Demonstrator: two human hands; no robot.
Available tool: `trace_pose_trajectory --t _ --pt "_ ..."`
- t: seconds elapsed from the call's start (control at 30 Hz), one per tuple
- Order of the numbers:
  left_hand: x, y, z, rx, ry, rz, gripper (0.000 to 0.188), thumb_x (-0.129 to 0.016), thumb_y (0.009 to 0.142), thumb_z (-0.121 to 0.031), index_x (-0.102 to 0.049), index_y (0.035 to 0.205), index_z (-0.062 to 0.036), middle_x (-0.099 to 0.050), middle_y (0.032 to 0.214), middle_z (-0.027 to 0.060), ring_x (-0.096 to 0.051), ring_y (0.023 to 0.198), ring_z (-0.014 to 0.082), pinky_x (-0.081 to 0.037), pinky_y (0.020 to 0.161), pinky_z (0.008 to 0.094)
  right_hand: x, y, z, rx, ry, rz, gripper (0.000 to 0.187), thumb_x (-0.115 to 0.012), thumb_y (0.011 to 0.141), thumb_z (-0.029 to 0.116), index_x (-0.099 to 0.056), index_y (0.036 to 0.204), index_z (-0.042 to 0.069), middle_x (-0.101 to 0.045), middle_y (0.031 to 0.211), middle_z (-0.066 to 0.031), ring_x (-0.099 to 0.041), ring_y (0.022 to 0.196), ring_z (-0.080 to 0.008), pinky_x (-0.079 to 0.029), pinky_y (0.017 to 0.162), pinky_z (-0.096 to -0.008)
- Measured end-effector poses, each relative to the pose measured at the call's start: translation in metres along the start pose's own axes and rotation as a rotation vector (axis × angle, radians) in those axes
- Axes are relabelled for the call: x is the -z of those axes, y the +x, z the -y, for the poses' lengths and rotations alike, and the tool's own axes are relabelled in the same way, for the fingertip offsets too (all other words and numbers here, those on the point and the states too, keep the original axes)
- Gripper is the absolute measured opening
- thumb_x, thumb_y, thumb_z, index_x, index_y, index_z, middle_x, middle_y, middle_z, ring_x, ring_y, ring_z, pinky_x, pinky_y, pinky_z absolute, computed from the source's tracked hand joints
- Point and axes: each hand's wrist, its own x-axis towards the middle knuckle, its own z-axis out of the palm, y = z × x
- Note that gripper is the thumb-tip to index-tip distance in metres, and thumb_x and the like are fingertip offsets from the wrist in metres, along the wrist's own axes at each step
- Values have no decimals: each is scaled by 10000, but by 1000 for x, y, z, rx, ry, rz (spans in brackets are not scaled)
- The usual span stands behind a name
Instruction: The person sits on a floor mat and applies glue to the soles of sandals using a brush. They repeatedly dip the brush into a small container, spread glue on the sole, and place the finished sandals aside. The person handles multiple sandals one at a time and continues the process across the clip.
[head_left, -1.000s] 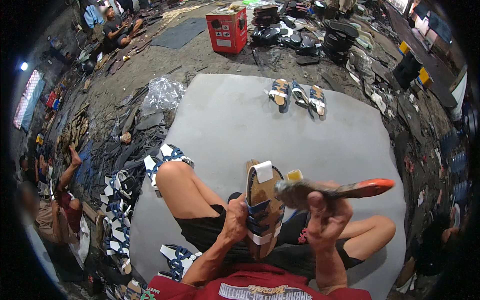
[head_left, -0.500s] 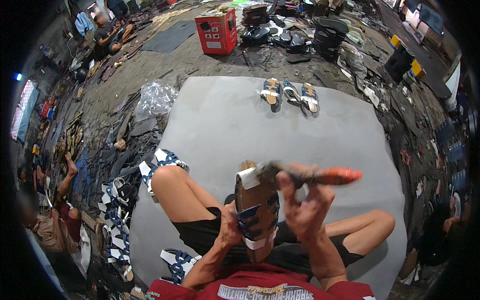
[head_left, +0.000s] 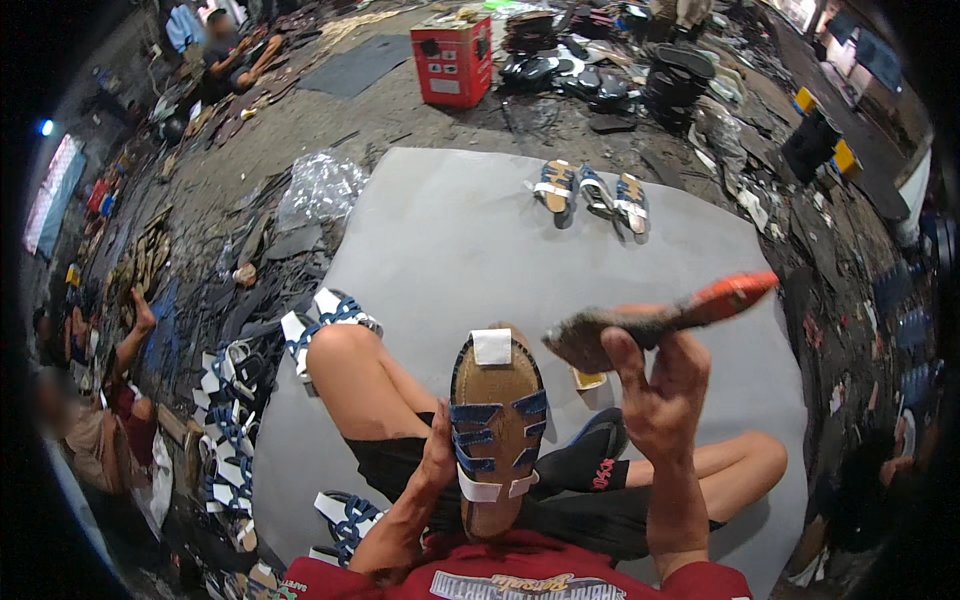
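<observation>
In my left hand [head_left: 437, 450] is a sandal [head_left: 497, 430] with a tan footbed, blue cut-out straps and white strips, gripped at its left edge. Its top faces up and one end points at my shirt. My right hand [head_left: 665, 395] is raised to the right of the sandal and holds a grimy grey brush-like tool [head_left: 600, 335] with an orange handle, pinched between thumb and fingers. The tool is apart from the sandal. Below it a small yellow-edged thing [head_left: 588, 380] lies on the grey mat [head_left: 450, 230], partly hidden.
Three similar sandals [head_left: 595, 190] lie at the mat's far edge. More blue-and-white sandals [head_left: 330, 315] sit by my left knee and in a row along the left. A red box [head_left: 450, 65] and piled soles [head_left: 680, 80] stand beyond. Other people sit at the left.
My right hand has moved right with the tool, away from the sandal. The sandal has turned more squarely upward. The yellow-edged thing and my black-covered foot have come into sight.
</observation>
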Motion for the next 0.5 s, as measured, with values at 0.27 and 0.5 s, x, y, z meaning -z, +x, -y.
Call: trace_pose_trajectory --t 0.27,0.5 --pt "-48 22 -27 86 453 -78 690 -300 1159 -539 -636 1365 27 -719 1250 125 -689 1121 186 -565 994 373 -39 -1 -16 249 169 373 170 -802 950 169 -781 1083 65 -780 1046 -48 -642 948 -195 -493 896 -389" --pt "-27 21 -27 227 260 -108 715 -289 1156 -555 -633 1353 40 -733 1231 141 -704 1114 184 -567 1003 348 -22 -7 -37 61 13 324 187 -773 970 303 -806 1035 130 -792 1107 6 -603 944 -196 -412 944 -385"
